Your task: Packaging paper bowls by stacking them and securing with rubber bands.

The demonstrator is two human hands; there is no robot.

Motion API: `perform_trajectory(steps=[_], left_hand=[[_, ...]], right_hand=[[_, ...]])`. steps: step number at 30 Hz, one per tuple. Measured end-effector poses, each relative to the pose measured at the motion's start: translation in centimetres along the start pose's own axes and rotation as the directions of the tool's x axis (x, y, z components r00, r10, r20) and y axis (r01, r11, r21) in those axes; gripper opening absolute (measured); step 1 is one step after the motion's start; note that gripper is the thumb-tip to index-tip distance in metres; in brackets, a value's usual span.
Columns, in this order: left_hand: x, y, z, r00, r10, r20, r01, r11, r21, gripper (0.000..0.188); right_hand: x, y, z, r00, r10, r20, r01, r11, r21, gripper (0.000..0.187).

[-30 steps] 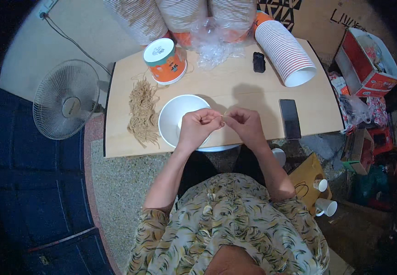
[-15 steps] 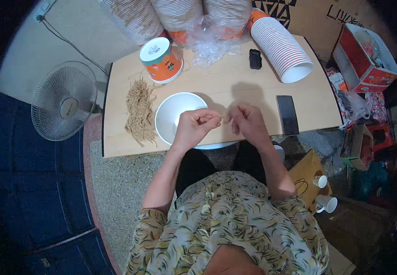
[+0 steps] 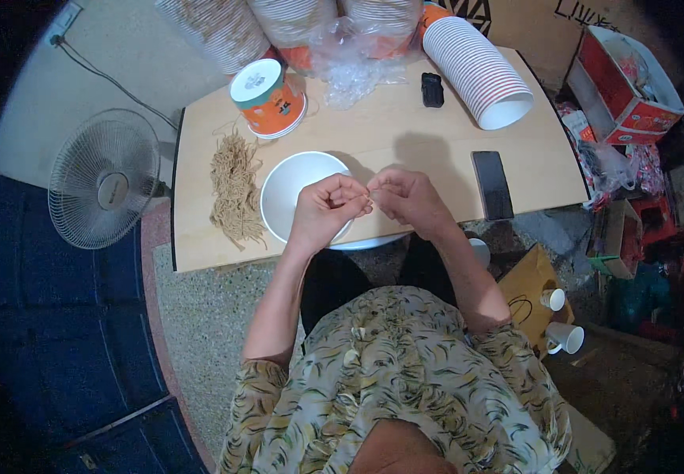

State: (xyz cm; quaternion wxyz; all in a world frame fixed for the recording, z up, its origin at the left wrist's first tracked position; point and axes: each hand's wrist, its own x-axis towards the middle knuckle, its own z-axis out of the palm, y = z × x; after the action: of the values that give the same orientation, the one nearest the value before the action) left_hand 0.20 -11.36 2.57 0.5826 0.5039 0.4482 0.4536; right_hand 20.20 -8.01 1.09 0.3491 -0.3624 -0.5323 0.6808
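My left hand [image 3: 327, 215] and my right hand [image 3: 411, 204] meet fingertip to fingertip over the near edge of the table. Both are closed in a pinch; whatever lies between the fingers is too small to make out. Just behind and left of them stands a white bowl [image 3: 282, 192], partly covered by my left hand. A heap of tan cords [image 3: 233, 193] lies on the table, left of the bowl.
On the table [image 3: 381, 142] stand an orange paper tub [image 3: 272, 112], a row of nested white cups [image 3: 476, 69], crumpled clear plastic [image 3: 351, 75], a small black case [image 3: 432, 90] and a phone [image 3: 492, 185]. A fan [image 3: 105, 180] is at left, a red box [image 3: 626, 91] at right.
My right hand has moved left and its fingertips now touch those of my left hand. The whole view has shifted slightly.
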Motion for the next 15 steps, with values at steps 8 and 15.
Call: perform_trajectory(steps=[8,15], left_hand=[[-0.27,0.03,-0.32,0.999,0.036,0.030,-0.038,0.997,0.060,0.008],[-0.36,0.13,0.02,0.999,0.052,-0.012,-0.051,0.994,0.092,0.005]], right_hand=[[-0.08,-0.15,-0.06,0.994,-0.082,0.070,0.088,0.992,-0.095,0.012],[-0.19,0.55,0.14,0.998,-0.069,0.012,0.068,0.997,0.045,0.009]])
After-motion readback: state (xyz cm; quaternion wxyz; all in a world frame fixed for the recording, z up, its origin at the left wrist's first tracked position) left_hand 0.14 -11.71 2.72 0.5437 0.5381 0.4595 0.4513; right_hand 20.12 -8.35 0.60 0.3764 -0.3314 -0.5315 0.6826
